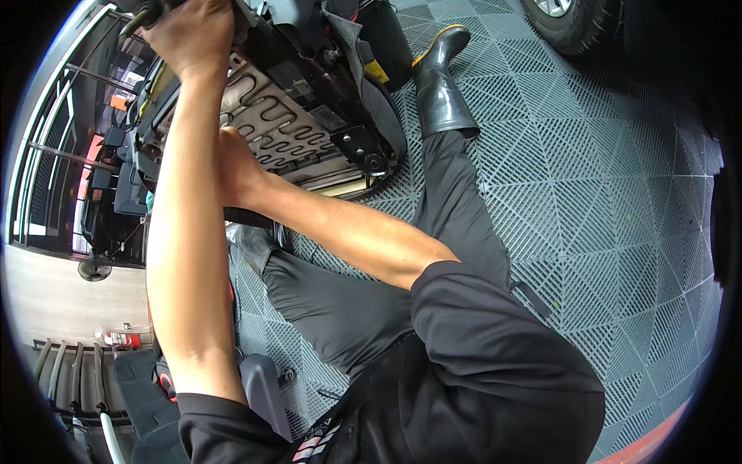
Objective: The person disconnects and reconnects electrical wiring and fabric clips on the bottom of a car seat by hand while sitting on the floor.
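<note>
Close against us, our black shirt is filling the lower edge, and a grey plastic trim piece is standing by our left elbow. We are sitting low, our 2 dark trouser legs spreading apart on the grey grid-patterned floor.

Ahead of the shirt, our 2 bare forearms are crossing in view: the left is running almost straight up, and the right is slanting leftward and passing out of sight behind it. Our right hand is lying at the lower left of an upturned seat, its fingers hiding behind the left forearm; we cannot tell how far they are opening or whether they are holding anything. Our left hand is resting farther up, by the seat's upper left corner, its fingers seemingly bending near a dark part at the picture's edge; we cannot tell how firmly they are closing, or on what.

The seat is facing us with its underside, where wavy springs are showing. From the right hand these springs are lying up and to the right; from the left hand, down and to the right. The right hand is sitting nearer to them. The dark side rail is slanting from upper left to lower right.

Beyond, our right boot is pointing away, a tyre is standing at upper right, and a fan is showing far left.
</note>
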A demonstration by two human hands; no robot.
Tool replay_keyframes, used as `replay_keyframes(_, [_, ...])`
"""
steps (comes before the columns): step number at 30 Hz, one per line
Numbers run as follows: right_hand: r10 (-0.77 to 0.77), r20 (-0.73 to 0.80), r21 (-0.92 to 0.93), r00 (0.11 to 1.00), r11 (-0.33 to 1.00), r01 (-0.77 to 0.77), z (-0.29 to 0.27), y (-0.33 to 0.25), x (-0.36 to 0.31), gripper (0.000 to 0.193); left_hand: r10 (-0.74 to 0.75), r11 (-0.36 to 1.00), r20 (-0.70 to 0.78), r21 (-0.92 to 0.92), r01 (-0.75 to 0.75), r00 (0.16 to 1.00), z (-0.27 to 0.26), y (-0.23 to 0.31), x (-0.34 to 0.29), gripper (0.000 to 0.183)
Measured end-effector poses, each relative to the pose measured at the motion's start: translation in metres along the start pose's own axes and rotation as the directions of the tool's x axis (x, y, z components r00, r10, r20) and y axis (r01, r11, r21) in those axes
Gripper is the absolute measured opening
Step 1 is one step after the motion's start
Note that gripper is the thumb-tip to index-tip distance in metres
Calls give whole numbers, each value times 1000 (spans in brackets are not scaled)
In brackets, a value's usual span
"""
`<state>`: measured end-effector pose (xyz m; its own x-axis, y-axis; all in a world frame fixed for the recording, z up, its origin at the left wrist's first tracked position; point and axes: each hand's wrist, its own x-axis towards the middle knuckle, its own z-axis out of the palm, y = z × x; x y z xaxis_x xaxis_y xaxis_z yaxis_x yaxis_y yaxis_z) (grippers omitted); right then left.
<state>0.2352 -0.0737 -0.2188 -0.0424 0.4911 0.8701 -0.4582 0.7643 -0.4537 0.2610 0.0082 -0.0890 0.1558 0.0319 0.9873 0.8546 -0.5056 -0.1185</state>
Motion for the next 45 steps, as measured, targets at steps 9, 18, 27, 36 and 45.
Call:
replay_keyframes(9, [-42,-127,-36,991,999,38,-2,0,-16,22,142,988,-19,-62,-143,990,19,5,0,32])
replay_keyframes(18, [368,-97,372,925,875,-309,-20,-9,-36,20,-108,990,67,-89,114,992,-9,19,1,38])
replay_keyframes(27, [440,-101,668,892,694,-267,-34,16,-44,33,-259,957,531,27,290,806,-116,-47,-62,21])
replay_keyframes(36, [416,-103,612,904,743,-272,-36,7,-37,23,43,977,706,118,-177,707,-146,-76,-119,30])
replay_keyframes(45, [253,-74,564,965,808,-169,-47,7,-13,25,140,952,565,148,-266,813,-141,-91,-145,37])
